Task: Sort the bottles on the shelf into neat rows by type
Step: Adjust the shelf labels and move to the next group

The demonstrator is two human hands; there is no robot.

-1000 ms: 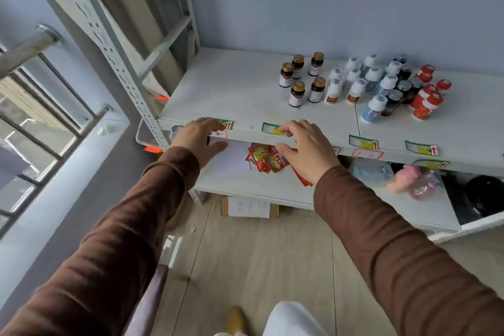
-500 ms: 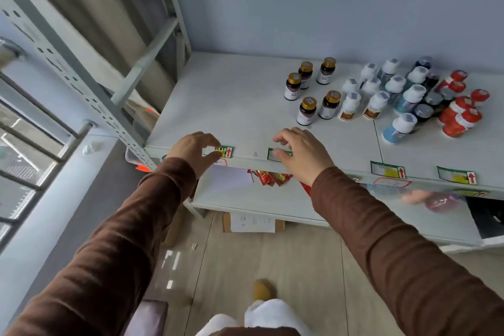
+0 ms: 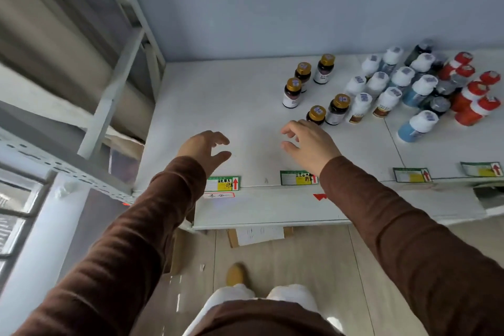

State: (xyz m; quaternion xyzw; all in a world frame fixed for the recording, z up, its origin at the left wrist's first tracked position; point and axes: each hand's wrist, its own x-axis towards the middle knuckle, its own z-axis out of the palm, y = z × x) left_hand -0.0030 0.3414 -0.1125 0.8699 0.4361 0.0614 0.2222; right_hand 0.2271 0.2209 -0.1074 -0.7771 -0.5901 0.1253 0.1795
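A white shelf point(image 3: 218, 95) holds a cluster of bottles at its right. Several brown bottles with gold caps point(image 3: 293, 91) stand on the left of the cluster, white-capped bottles point(image 3: 387, 101) in the middle, dark grey-capped ones point(image 3: 439, 105) behind them, and red bottles point(image 3: 474, 106) at the far right. My right hand point(image 3: 311, 144) hovers open over the shelf, fingers curled, just in front of the nearest gold-capped bottle point(image 3: 316, 114) and not holding it. My left hand point(image 3: 204, 148) is open above the bare shelf, left of the bottles.
Price labels point(image 3: 222, 183) line the shelf's front edge. A grey metal upright and crossbars point(image 3: 114, 84) stand at the left. A lower shelf point(image 3: 272, 207) juts out below, with a cardboard piece point(image 3: 259, 236) on the wood floor. A window rail is at the far left.
Both hands have left the shelf's front edge and moved forward over the shelf top, fingers spread. The view has come closer to the shelf and tilted down.
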